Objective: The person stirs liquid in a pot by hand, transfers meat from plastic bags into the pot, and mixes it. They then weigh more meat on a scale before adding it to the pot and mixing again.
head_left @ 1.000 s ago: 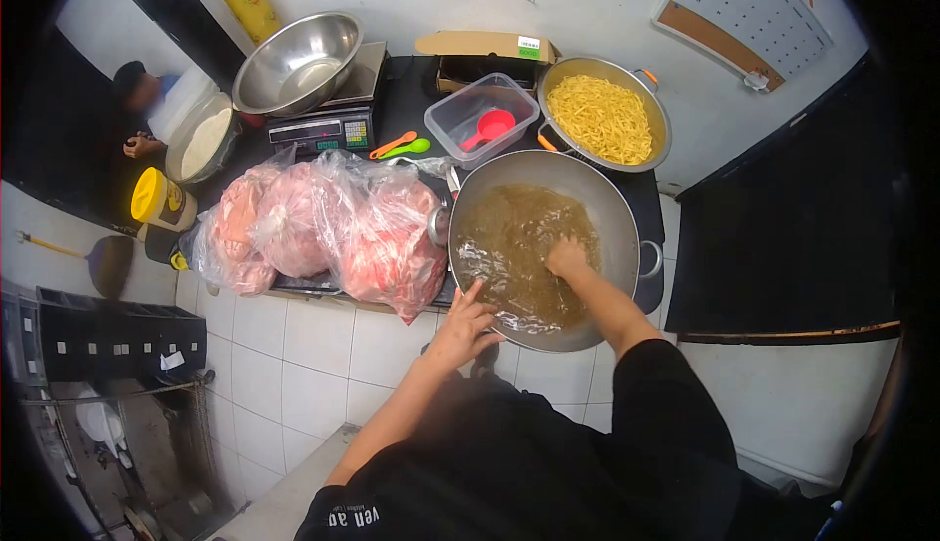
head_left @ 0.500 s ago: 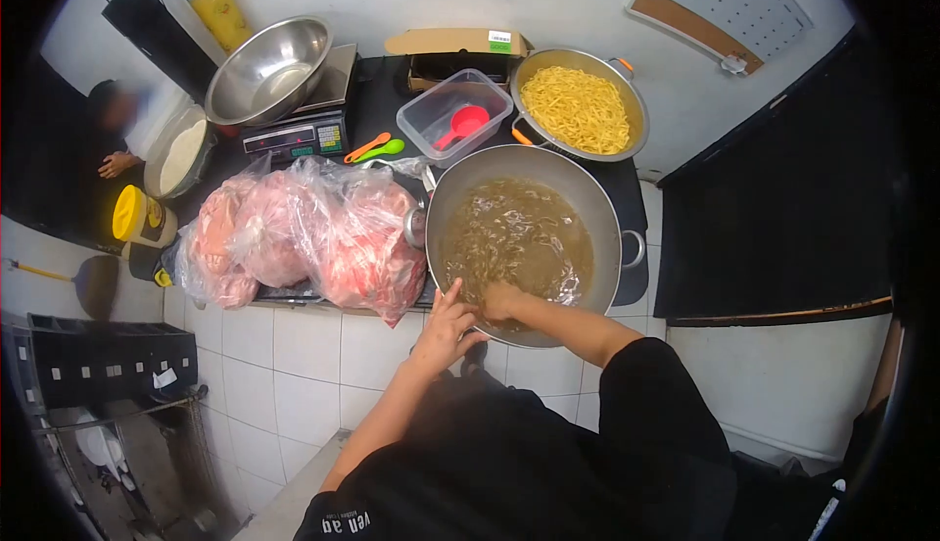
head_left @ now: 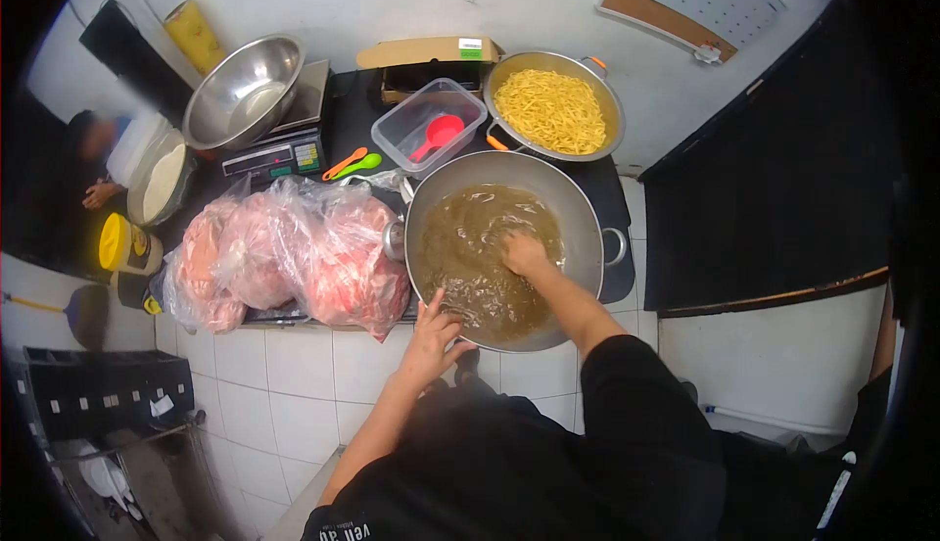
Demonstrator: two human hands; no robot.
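A wide metal pan (head_left: pixel 584 218) of brownish, rippling liquid (head_left: pixel 470 247) stands at the table's front edge. On its lower left rim rests my left hand (head_left: pixel 431 345), fingers apart. My right hand (head_left: pixel 524 250) dips into the liquid near the pan's middle; its fingertips are hidden there, and I cannot make out whether it holds anything. Behind the pan is a metal pot (head_left: pixel 615 110) of yellow strips (head_left: pixel 550 110). Clear plastic bags of pinkish raw meat (head_left: pixel 352 267) lie to the pan's left.
A clear container (head_left: pixel 397 135) with a red scoop (head_left: pixel 443 132), orange and green spoons (head_left: pixel 360 166), a scale (head_left: pixel 274 161) bearing a steel bowl (head_left: pixel 208 115), and a yellow-lidded tub (head_left: pixel 129 245) are on the left. Another person's hand (head_left: pixel 101 193) shows beside a bowl of white powder (head_left: pixel 162 184).
My right hand has moved from the pan's near side up toward its middle, and the liquid's ripples have shifted. My left hand stays at the rim. The view has shifted slightly.
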